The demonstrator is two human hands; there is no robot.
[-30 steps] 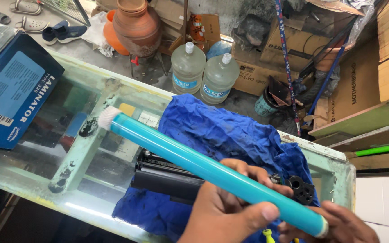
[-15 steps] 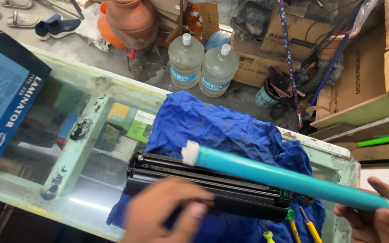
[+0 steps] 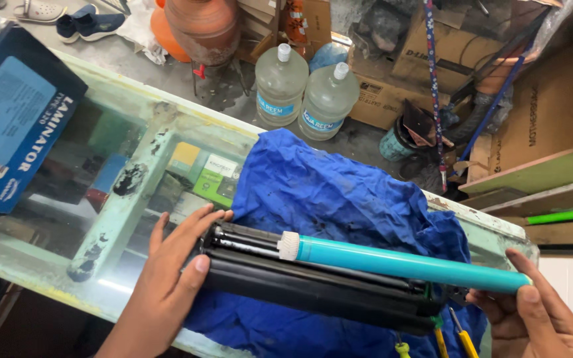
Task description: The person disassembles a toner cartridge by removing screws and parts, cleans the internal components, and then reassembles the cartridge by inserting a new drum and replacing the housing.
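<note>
Head view, looking down on a glass-topped desk (image 3: 134,192) with a pale green frame. One black toner cartridge (image 3: 313,285) lying lengthwise on one crumpled blue cloth (image 3: 339,192). One turquoise drum roller (image 3: 406,263) with a white end cap, resting along the top of the cartridge, its right end past the cartridge's edge. Left hand (image 3: 167,278) open and flat against the left end of the cartridge, thumb on the front face, fingers spread over the top corner. Right hand (image 3: 538,318) closed around the right end of the roller, fingertips under it, thumb on top. Three screwdriver handles (image 3: 442,338) at the lower edge, one green-tipped and two yellow, near the cartridge's right end. One dark blue laminator box (image 3: 14,126) on the desk's left part. Two clear water bottles (image 3: 306,96) standing on the floor behind the desk, just beside each other, and one brown clay pot (image 3: 200,26) further left. Compared with half a second ago: roller now lower and nearly level on the cartridge, white cap more to the right; left hand moved from the cartridge's front to its left end; right hand gripping the same roller end as before.
</note>
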